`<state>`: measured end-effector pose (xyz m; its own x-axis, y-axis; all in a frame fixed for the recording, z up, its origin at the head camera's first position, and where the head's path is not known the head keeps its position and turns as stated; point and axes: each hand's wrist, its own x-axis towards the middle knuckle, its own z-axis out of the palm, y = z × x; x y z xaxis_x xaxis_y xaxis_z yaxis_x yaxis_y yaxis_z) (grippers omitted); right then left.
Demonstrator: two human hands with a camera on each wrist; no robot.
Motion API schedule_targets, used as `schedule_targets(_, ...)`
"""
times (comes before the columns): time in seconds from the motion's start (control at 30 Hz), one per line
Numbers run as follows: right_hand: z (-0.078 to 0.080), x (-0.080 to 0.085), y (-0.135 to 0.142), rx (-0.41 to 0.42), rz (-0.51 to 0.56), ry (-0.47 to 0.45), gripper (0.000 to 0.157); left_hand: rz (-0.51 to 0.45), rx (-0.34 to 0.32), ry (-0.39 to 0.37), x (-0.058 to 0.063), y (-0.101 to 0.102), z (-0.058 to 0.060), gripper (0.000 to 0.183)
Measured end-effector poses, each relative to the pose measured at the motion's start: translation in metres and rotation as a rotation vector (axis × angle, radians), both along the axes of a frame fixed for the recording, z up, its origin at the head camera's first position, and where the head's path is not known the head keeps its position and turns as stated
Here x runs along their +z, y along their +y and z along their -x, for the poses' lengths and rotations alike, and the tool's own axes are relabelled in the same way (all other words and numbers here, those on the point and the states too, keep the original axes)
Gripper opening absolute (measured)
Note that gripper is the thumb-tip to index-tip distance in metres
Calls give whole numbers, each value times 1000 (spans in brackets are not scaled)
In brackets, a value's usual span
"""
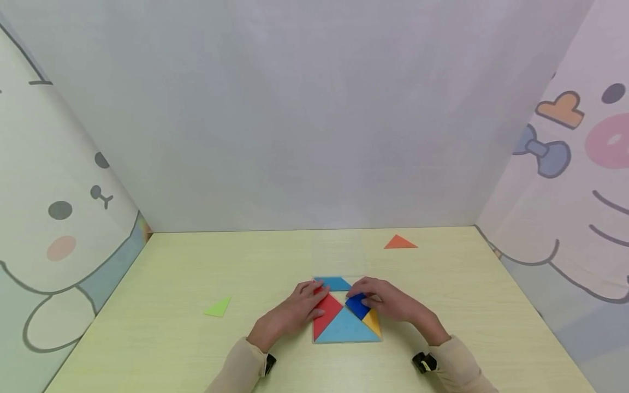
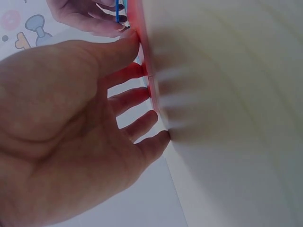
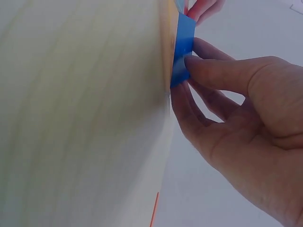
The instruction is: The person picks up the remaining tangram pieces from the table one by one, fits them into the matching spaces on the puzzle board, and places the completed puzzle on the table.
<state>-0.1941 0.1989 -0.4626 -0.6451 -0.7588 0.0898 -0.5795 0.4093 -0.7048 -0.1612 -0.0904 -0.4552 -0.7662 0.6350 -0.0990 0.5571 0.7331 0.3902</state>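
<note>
A tangram lies in a thin square tray in the head view. My left hand (image 1: 295, 310) rests at its left side, fingertips touching the large red triangle (image 1: 329, 317). In the left wrist view, that hand's fingers (image 2: 130, 100) line the red edge, only slightly bent. My right hand (image 1: 391, 301) pinches a dark blue piece (image 1: 357, 307) between thumb and fingers. This blue piece (image 3: 183, 49) stands tilted up in the right wrist view. Around it are a large light blue triangle (image 1: 346, 329), a small yellow triangle (image 1: 374, 323) and a blue four-sided piece (image 1: 333, 283), partly hidden by fingers.
An orange-red triangle (image 1: 400, 242) lies on the wooden table (image 1: 187, 273) at the back right. A lime green triangle (image 1: 219, 307) lies to the left of the tray. A pale curtain (image 1: 314, 120) rises behind the table, and cartoon-printed sheets flank both sides.
</note>
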Motion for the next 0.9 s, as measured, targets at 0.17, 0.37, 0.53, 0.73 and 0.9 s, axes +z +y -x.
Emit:
schedule_targets(0.17, -2, 1, -1, 6, -7, 36, 30, 2, 8, -10, 0, 0, 0, 54)
schedule_targets(0.37, -4, 2, -1, -9, -26, 51, 28, 6, 11, -7, -1, 1, 0, 55)
schedule_targets(0.53, -7, 2, -1, -24, -58, 101, 28, 3, 10, -1, -1, 0, 0, 55)
schedule_targets(0.73, -11, 2, -1, -36, -64, 152, 27, 0, 13, -1, 0, 1, 0, 55)
schedule_targets(0.9, -15, 3, -1, -55, -82, 160, 26, -2, 16, -9, 1, 1, -1, 55)
